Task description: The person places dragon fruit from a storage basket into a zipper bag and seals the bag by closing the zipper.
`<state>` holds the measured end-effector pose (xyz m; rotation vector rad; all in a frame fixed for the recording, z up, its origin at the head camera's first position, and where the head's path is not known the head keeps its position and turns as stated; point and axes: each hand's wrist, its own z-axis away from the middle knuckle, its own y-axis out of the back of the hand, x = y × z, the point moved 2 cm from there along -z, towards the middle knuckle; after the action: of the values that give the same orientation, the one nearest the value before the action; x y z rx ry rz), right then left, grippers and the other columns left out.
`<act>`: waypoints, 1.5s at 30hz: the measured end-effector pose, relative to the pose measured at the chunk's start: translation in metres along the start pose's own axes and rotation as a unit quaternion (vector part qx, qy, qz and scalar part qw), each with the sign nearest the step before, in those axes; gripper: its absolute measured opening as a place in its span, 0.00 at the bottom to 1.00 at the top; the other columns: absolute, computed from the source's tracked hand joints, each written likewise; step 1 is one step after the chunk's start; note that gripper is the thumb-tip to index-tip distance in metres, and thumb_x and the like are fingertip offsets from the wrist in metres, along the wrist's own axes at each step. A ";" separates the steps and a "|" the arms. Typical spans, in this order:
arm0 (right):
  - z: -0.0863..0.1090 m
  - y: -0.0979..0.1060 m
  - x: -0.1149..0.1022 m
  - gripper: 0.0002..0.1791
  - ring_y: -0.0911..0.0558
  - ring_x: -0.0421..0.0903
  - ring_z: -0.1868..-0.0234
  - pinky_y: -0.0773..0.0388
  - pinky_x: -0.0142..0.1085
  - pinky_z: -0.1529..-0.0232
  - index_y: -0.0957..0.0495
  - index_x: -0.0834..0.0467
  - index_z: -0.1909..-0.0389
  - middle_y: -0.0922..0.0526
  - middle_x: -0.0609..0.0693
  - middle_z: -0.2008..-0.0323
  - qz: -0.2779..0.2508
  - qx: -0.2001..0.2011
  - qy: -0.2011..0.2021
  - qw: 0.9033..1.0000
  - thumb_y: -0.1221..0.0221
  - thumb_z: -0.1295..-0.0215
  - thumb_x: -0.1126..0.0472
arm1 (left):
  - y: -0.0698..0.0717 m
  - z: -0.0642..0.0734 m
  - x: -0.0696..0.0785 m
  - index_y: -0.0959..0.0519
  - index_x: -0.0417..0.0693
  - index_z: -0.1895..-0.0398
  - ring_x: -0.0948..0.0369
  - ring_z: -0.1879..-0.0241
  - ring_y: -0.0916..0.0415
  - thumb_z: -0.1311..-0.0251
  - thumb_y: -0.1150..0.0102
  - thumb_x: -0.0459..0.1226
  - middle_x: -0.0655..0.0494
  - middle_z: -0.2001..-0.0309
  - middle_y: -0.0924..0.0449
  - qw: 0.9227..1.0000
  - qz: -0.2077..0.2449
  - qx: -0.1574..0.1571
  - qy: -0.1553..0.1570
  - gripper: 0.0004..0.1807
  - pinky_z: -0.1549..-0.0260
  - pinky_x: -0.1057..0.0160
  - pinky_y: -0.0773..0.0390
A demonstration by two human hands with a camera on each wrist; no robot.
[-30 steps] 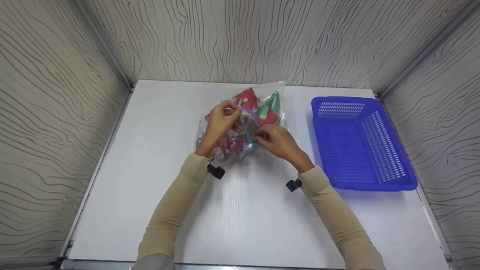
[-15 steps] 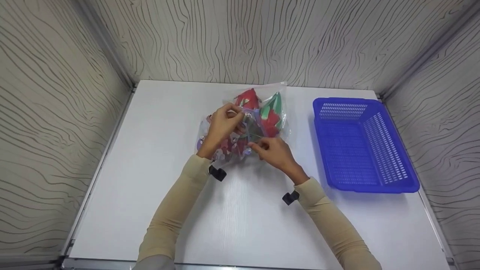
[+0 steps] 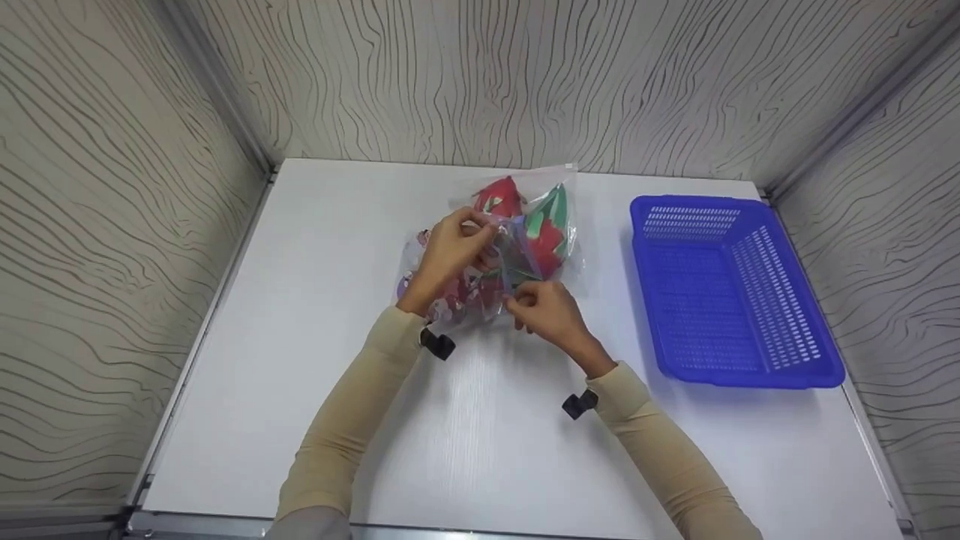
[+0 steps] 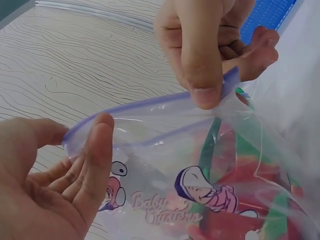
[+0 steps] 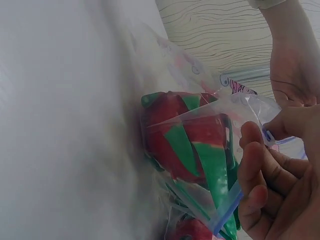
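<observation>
A clear zip bag (image 4: 150,192) with cartoon prints and a purple-blue zip edge holds a red and green item (image 5: 172,135). My left hand (image 3: 452,251) pinches one end of its zip edge between thumb and fingers, seen at lower left in the left wrist view. The other end is pinched between thumb and forefinger of my right hand (image 3: 553,315), nearer the body. Between the hands the two edges of the mouth stand apart. Behind lies a second clear zip bag (image 3: 534,181), holding red and green pieces (image 3: 550,236). My left forearm partly hides the first bag.
To the right, a blue perforated plastic basket (image 3: 697,300) stands on the white table (image 3: 315,300). Wood-grain patterned panels (image 3: 495,82) enclose the table at the back and sides.
My right hand has moved toward the body along the bag's edge, and the gap at the mouth shows wider. My left hand keeps its pinch, nearly in place.
</observation>
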<state>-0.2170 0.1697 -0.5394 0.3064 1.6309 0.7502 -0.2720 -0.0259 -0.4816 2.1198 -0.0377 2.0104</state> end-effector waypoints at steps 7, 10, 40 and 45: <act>0.001 0.000 0.001 0.12 0.20 0.41 0.84 0.27 0.32 0.82 0.14 0.57 0.70 0.15 0.47 0.84 -0.021 -0.002 0.010 1.000 0.36 0.27 0.56 | 0.003 -0.006 0.009 0.19 0.42 0.51 0.62 0.86 0.22 0.20 0.45 0.45 0.54 0.81 0.18 0.997 -0.073 0.007 -0.011 0.15 0.83 0.62 0.16; 0.003 0.000 0.002 0.13 0.20 0.42 0.85 0.27 0.32 0.82 0.16 0.56 0.72 0.16 0.46 0.84 -0.025 -0.001 0.008 1.000 0.36 0.27 0.56 | 0.005 -0.011 0.014 0.18 0.43 0.52 0.64 0.89 0.28 0.21 0.45 0.42 0.58 0.84 0.23 0.993 -0.110 0.021 -0.029 0.12 0.87 0.67 0.25; 0.010 -0.002 0.008 0.09 0.20 0.41 0.83 0.28 0.32 0.81 0.18 0.55 0.73 0.17 0.46 0.84 -0.031 0.004 0.008 0.999 0.36 0.31 0.60 | -0.028 -0.079 0.015 0.19 0.36 0.36 0.49 0.38 0.19 0.23 0.48 0.32 0.42 0.38 0.16 0.929 -0.325 -0.165 -0.068 0.19 0.35 0.52 0.19; 0.012 -0.001 0.009 0.08 0.20 0.41 0.83 0.28 0.32 0.81 0.18 0.56 0.73 0.17 0.46 0.83 -0.033 0.005 -0.001 0.999 0.36 0.33 0.61 | -0.031 -0.079 0.009 0.23 0.37 0.30 0.47 0.33 0.22 0.27 0.51 0.28 0.41 0.34 0.19 0.920 -0.324 -0.211 -0.059 0.24 0.33 0.50 0.20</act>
<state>-0.2077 0.1779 -0.5475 0.2597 1.6352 0.6920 -0.3438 0.0191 -0.4740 1.6764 0.1730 1.3425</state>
